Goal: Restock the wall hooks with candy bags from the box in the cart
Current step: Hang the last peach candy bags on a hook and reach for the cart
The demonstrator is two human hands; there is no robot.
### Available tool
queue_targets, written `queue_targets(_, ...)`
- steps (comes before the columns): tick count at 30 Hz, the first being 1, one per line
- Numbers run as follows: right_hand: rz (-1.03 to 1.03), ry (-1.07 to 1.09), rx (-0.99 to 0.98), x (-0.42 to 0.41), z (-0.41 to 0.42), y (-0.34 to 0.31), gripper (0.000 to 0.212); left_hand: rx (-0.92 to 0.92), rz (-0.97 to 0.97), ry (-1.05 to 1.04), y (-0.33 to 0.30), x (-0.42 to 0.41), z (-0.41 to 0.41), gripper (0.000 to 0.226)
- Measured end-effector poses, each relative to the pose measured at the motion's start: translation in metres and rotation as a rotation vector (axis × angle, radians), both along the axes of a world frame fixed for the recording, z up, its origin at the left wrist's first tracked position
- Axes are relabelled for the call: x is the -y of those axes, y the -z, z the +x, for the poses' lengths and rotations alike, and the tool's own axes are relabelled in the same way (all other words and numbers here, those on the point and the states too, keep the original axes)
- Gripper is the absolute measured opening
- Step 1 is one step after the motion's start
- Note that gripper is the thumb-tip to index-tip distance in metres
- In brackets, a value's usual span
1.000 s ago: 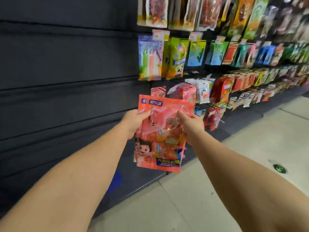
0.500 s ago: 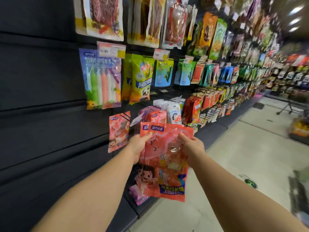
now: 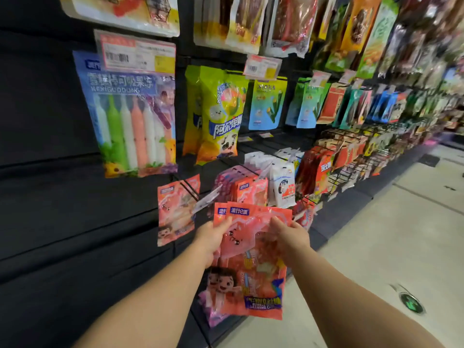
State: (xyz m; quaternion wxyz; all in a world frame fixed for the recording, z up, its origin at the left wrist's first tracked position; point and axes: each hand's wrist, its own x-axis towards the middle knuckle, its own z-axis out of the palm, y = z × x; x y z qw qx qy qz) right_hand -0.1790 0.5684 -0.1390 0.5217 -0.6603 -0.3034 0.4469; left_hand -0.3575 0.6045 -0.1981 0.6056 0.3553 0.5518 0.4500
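**Pink candy bags held at the wall**

Left hand (image 3: 211, 237) and right hand (image 3: 291, 237) each grip the stack of glossy pink plastic candy bags (image 3: 251, 267). At ten o'clock, one matching pink bag (image 3: 175, 212) hangs on the black slatted wall (image 3: 62, 209).

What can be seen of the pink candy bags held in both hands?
The glossy pink plastic candy bags, at least two stacked with their blue-labelled top corners offset, are held upright facing the camera. A clear window shows sweets inside; cartoon children and a dark blue caption sit near the bottom. The left hand grips the upper left edge, the right hand the upper right, before the black wall panel.
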Motion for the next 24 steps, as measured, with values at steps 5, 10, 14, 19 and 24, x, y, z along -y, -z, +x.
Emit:
queue_targets(5, -0.024, -0.124, 0.003, -0.052, 0.021, 0.015, 0.019, -0.005, -0.043, -0.056, 0.020, -0.035, 0.013, 0.078)
queue_targets(10, -0.055, -0.288, -0.040, -0.114, 0.051, 0.023, 0.046, -0.038, -0.075, -0.207, 0.016, -0.055, 0.045, 0.061)
queue_targets(14, -0.068, -0.422, -0.055, -0.153, 0.073, 0.021, 0.051, -0.052, -0.088, -0.328, 0.011, -0.068, 0.072, 0.031)
queue_targets(19, -0.052, -0.508, 0.009, -0.184, 0.090, 0.024, 0.061, -0.092, -0.102, -0.543, 0.020, -0.071, 0.079, 0.028)
queue_targets(24, -0.061, -0.558, 0.035, -0.207, 0.100, 0.030, 0.054, -0.166, -0.158, -0.694, 0.028, -0.065, 0.071, 0.024)
